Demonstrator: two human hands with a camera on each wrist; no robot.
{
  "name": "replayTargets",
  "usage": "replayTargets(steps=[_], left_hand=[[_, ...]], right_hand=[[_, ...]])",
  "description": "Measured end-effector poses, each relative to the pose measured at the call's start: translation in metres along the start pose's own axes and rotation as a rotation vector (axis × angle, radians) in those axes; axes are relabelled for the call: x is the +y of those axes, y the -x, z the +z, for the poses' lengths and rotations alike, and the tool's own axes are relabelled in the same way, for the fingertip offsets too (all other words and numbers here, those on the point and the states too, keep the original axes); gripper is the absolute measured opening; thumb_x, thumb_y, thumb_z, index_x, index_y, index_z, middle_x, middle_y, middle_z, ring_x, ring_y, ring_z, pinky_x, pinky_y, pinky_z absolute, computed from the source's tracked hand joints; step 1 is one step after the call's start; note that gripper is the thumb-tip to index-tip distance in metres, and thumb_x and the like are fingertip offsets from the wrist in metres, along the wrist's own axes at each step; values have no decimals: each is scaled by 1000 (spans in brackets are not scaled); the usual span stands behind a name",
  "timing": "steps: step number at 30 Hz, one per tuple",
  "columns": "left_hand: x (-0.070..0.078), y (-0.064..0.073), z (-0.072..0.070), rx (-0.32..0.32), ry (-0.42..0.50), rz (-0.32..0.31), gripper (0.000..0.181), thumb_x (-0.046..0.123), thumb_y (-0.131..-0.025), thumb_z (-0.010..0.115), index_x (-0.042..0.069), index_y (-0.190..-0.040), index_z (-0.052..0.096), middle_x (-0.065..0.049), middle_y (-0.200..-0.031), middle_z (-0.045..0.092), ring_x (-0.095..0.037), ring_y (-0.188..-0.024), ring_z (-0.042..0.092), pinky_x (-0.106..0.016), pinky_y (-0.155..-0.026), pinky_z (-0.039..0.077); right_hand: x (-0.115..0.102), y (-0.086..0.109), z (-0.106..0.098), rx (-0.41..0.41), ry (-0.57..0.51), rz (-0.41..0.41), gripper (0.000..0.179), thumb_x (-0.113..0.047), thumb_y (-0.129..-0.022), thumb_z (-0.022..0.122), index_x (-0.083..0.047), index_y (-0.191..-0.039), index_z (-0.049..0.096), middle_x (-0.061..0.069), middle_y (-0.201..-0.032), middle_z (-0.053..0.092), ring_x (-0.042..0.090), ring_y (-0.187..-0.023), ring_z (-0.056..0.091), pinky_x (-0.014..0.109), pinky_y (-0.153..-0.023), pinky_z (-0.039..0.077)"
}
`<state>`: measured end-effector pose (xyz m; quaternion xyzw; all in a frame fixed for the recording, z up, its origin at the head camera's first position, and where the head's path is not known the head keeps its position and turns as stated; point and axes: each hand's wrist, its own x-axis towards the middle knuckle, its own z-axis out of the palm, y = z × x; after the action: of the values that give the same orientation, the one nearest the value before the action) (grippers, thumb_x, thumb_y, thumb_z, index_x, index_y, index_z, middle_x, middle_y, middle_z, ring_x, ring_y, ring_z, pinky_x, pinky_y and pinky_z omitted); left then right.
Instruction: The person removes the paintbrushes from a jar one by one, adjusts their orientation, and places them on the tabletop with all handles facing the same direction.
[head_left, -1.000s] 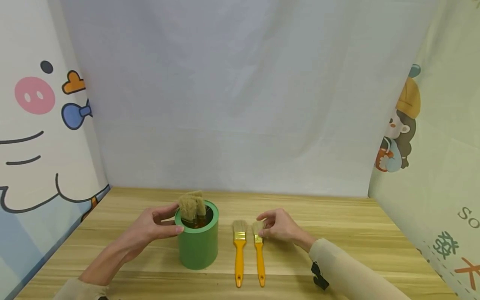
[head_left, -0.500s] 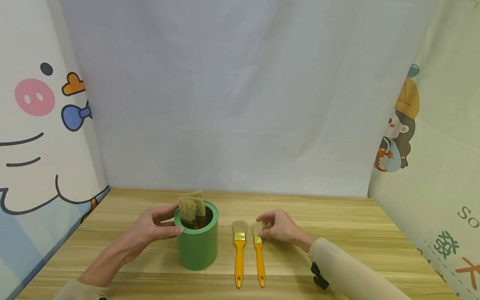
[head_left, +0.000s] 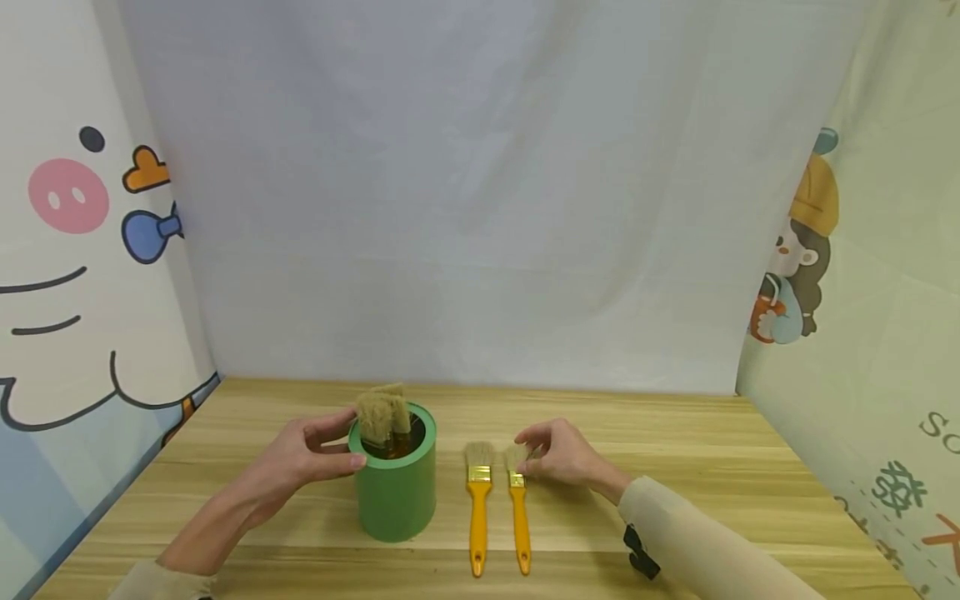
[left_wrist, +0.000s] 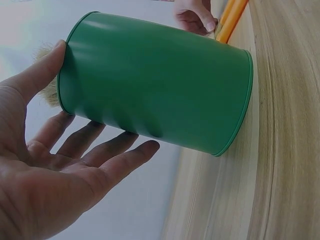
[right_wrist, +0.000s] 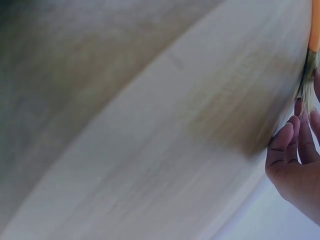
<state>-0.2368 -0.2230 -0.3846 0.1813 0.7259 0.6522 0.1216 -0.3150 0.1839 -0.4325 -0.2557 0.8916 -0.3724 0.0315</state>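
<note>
A green cylindrical can stands upright on the table, seen side-on in the left wrist view. Several paintbrushes poke out of it, bristles up. My left hand holds the can near its rim, thumb on the near side and fingers round the far side. Right of the can, two yellow-handled paintbrushes lie side by side, bristles pointing away: a wider paintbrush and a narrower paintbrush. My right hand pinches the narrower one at its bristles, which the fingers partly cover. Its bristles show between the fingertips in the right wrist view.
The wooden table reaches back to a pale hanging cloth. Printed cloths with cartoon figures hang on the left and right sides. The wider paintbrush lies between the can and the right hand.
Almost nothing moves. The narrower paintbrush's bristle end has shifted very slightly left; both hands and the can stay in place.
</note>
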Motion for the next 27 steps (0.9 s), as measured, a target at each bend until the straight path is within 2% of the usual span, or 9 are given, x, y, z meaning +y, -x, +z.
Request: replayTargets(steps=[13, 27], left_hand=[[-1, 0, 0, 8, -6, -5, 88, 14, -98, 76, -6, -164, 21, -32, -166, 23, -50, -142, 44, -42, -103, 54], [-2, -1, 0, 19, -12, -10, 88, 15, -97, 77, -5, -164, 23, -32, -166, 25, -50, -142, 45, -44, -104, 54]], right_hand=[[-2, 1, -1, 0, 18, 1, 39, -10, -83, 91, 5, -115, 76, 4, -94, 71, 14, -80, 59, 28, -70, 52], [-4, 2, -2, 19, 4, -11, 42, -10, -80, 92, 6, -116, 75, 8, -96, 73, 15, -77, 58, 29, -69, 51]])
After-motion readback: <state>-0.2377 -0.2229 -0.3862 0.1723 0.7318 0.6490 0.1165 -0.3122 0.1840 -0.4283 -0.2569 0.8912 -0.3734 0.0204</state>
